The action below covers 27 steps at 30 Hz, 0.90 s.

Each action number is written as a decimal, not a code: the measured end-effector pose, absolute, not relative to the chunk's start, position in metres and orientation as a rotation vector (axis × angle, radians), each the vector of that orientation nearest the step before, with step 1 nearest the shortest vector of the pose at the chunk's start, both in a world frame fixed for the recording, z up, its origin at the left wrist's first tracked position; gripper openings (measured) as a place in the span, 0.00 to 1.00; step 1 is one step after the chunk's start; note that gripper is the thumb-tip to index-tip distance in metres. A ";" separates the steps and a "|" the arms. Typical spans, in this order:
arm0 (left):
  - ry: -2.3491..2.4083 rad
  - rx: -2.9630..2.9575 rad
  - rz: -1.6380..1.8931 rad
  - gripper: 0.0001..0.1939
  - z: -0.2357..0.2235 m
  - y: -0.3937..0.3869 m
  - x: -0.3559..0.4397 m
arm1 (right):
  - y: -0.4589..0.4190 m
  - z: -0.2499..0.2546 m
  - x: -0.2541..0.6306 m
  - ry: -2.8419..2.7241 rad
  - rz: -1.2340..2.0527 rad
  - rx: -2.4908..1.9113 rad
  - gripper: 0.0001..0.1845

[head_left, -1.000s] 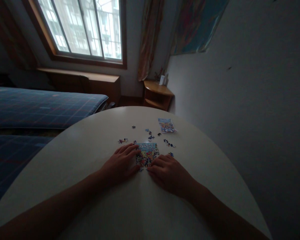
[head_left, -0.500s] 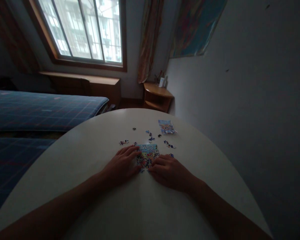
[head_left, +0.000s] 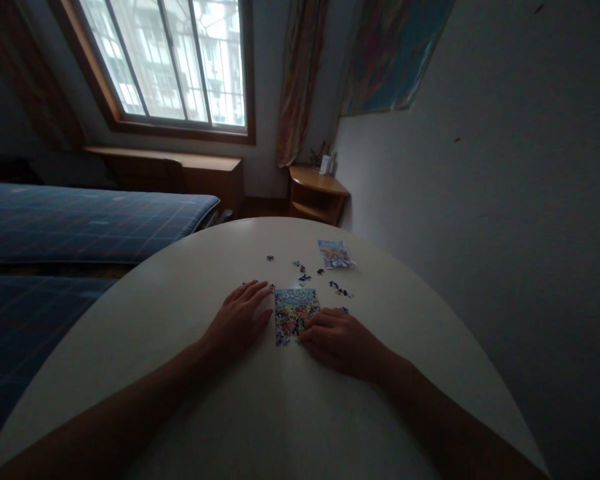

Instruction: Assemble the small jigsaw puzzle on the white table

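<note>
A partly joined jigsaw puzzle (head_left: 294,310) with a colourful, crowded picture lies flat on the white table. Its lower edge is uneven. To its left rests my left hand (head_left: 241,313), palm down, fingers stretched out and apart from the puzzle, with nothing in them. My right hand (head_left: 337,338) lies over the puzzle's lower right side. Its fingers are curled together, and a small light jigsaw piece (head_left: 299,341) shows at the fingertips. Loose jigsaw pieces (head_left: 305,277) lie beyond the puzzle, some partly hidden by my left hand.
The round white table (head_left: 220,247) carries a creased picture sheet (head_left: 335,254) at the back right. More loose pieces (head_left: 340,289) lie right of the puzzle. A bed (head_left: 95,220) stands to the left, a corner shelf (head_left: 317,183) behind the table, and a wall (head_left: 455,200) to the right.
My left hand has slid left off the puzzle's left edge, uncovering it and covering loose pieces there. My right hand has stayed at the lower right side.
</note>
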<state>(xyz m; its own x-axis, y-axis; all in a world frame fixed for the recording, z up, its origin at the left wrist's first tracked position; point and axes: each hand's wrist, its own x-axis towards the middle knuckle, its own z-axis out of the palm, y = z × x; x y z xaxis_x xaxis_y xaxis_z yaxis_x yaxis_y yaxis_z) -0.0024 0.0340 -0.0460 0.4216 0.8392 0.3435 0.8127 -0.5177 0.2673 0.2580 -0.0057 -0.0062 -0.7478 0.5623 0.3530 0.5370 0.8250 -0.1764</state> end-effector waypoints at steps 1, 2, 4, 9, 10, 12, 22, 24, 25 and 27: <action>1.540 2.582 0.668 0.22 -0.045 0.034 -0.002 | -0.005 -0.006 0.259 -2.589 0.113 -0.840 0.06; 1.577 2.565 0.638 0.22 -0.043 0.034 -0.001 | -0.004 -0.005 0.261 -2.558 0.131 -0.858 0.06; 1.671 2.533 0.533 0.22 -0.037 0.038 0.002 | 0.000 -0.004 0.266 -2.484 0.138 -0.912 0.07; 1.854 2.496 0.421 0.20 -0.017 0.074 0.012 | 0.011 -0.006 0.279 -2.344 0.125 -1.085 0.05; 1.890 2.480 0.417 0.20 -0.014 0.085 0.014 | 0.012 -0.007 0.280 -2.325 0.142 -1.113 0.05; 1.957 2.438 0.393 0.20 -0.010 0.108 0.015 | 0.014 -0.008 0.283 -2.290 0.176 -1.162 0.06; 2.041 2.285 0.336 0.20 -0.007 0.163 0.025 | 0.016 -0.012 0.284 -2.252 0.199 -1.251 0.06; 2.019 2.270 0.334 0.17 -0.007 0.166 0.027 | 0.015 -0.011 0.282 -2.252 0.209 -1.258 0.06; 2.002 2.267 0.326 0.15 -0.007 0.168 0.027 | 0.015 -0.011 0.282 -2.250 0.217 -1.260 0.06; 1.959 2.272 0.302 0.13 -0.008 0.171 0.027 | 0.014 -0.010 0.281 -2.247 0.229 -1.256 0.06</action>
